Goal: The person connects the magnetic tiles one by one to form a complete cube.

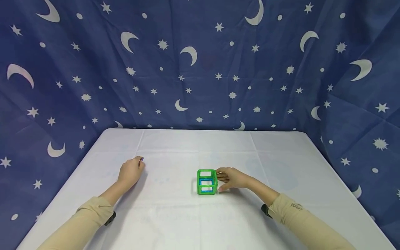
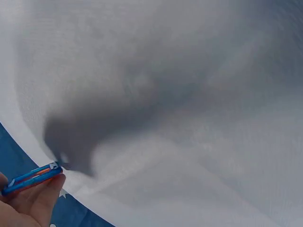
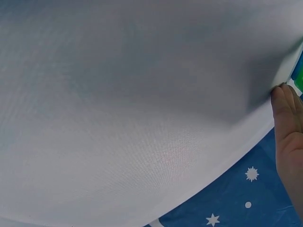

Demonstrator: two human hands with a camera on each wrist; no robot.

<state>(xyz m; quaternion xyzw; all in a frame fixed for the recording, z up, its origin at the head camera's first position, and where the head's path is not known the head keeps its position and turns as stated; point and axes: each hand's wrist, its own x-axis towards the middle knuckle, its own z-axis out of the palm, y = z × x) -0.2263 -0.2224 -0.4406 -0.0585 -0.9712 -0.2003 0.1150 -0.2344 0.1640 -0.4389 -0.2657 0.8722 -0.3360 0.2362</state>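
Note:
A cube-shaped frame (image 1: 207, 186) of green plastic, with a blue square frame (image 1: 206, 180) visible inside it, stands on the white table. My right hand (image 1: 232, 177) is beside its right side, thumb nearer me and fingers farther back; whether they touch it is unclear. The fingers of that hand look fairly straight in the right wrist view, where bits of green and blue show at the edge. Off to the left, my left hand (image 1: 131, 171) pinches a small, thin blue piece (image 2: 33, 178) with orange-red along it, seen nearly edge-on. Its full shape is hidden.
White cloth with fold creases covers the table (image 1: 175, 222). Behind the table and along its sides hangs a dark blue curtain (image 1: 206, 100) with white moons and stars. A dark band (image 1: 110, 218) shows at the left wrist, another (image 1: 266, 210) at the right.

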